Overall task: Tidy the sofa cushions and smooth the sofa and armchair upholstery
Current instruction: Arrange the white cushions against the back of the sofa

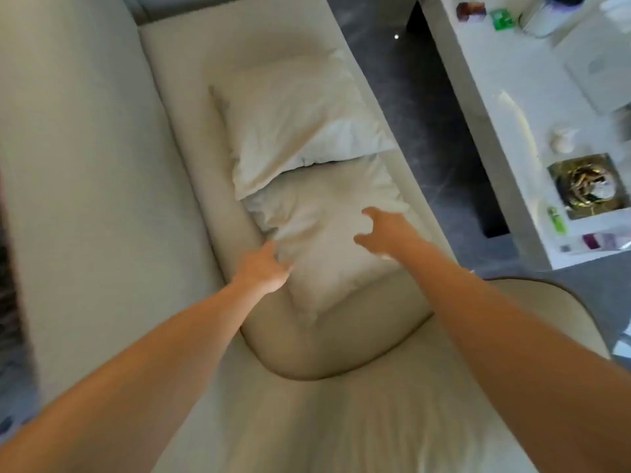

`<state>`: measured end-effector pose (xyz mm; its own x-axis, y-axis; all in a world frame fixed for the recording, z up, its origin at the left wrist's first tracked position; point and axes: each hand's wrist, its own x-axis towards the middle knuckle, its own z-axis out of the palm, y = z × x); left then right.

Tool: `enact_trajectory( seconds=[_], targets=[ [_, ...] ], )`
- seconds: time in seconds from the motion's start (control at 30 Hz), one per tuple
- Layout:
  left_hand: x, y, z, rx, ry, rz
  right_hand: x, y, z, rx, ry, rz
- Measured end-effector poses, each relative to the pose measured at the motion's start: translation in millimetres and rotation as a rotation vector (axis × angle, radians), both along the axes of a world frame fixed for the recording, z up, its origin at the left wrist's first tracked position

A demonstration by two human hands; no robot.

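Observation:
Two pale cream cushions lie flat on the beige sofa seat (177, 107). The far cushion (293, 121) overlaps the top edge of the near cushion (324, 240). My left hand (263, 271) pinches the near cushion's left edge, with the fabric bunched in its fingers. Over the same cushion's right side hovers my right hand (382, 233), fingers spread and curled, holding nothing. The sofa's tall backrest (75, 199) runs down the left. A rounded upholstered arm (341, 421) fills the foreground beneath my forearms.
A white low table (505, 107) stands to the right of the sofa, across a strip of dark floor (423, 107). On it sit a dish with gold-wrapped items (584, 186), a green packet (502, 18) and several small objects.

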<state>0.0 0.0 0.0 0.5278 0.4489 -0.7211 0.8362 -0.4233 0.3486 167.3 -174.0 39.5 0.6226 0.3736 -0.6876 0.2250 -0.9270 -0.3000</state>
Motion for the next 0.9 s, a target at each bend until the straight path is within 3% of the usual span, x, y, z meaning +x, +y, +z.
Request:
enact_trajectory(
  seconds=[0.1,0.23,0.33,0.43,0.53,0.7,0.8,0.9],
  targets=[
    [44.0,-11.2,-55.8,-0.032,-0.027,0.245,41.7,-3.6,-58.9,0.121,-0.056,-0.213],
    [70.2,-16.2,-111.8,0.052,-0.208,0.356,57.5,-11.1,-143.2,0.079,-0.102,-0.375],
    [60.6,-13.1,-114.9,0.11,-0.377,0.337,55.7,-11.1,-164.5,0.081,-0.142,-0.443],
    [53.6,-13.8,-84.8,0.096,-0.46,0.321,49.7,-15.5,-155.5,0.051,-0.141,-0.469],
    [39.6,-4.1,-40.0,0.129,-0.497,0.305,20.8,-9.1,-139.7,0.093,0.02,-0.521],
    [-24.7,37.2,59.0,0.25,-0.387,0.113,-78.2,30.0,-97.5,0.317,0.393,-0.655],
    [-66.0,54.8,100.6,0.301,-0.305,0.051,-148.8,67.8,-73.1,0.314,0.532,-0.718],
    [-88.0,61.8,120.4,0.238,-0.278,0.076,-183.8,91.4,-59.0,0.251,0.547,-0.749]
  ],
)
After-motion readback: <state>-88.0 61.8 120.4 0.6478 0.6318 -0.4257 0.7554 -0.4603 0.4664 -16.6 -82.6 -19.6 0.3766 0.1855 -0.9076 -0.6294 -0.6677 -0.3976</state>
